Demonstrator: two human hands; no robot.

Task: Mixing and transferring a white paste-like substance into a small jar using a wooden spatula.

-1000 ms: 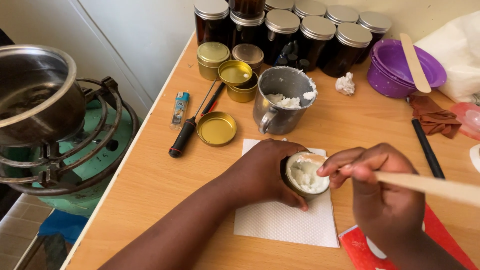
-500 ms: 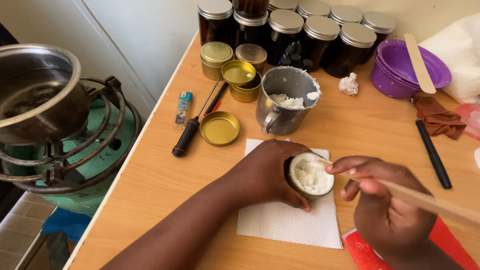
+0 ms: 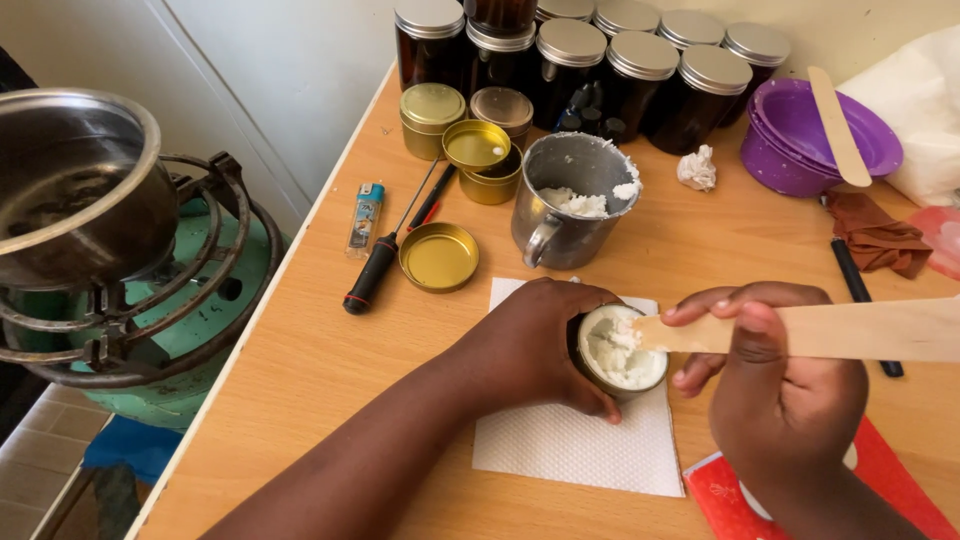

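While the left hand (image 3: 530,345) wraps its grip closed around a small round tin (image 3: 622,350) full of white cream, the right hand (image 3: 775,385) pinches a flat wooden stick (image 3: 830,330) between thumb and fingers, its tip resting on the cream at the tin's rim. The tin sits on a white paper towel (image 3: 580,445) on the wooden table (image 3: 300,380) (near the front edge). Just behind the towel stands a metal mug (image 3: 570,205) holding more white cream, with a gold lid (image 3: 438,257) and a black-handled screwdriver (image 3: 375,270) to its left. Dark jars (image 3: 640,75) line the back.
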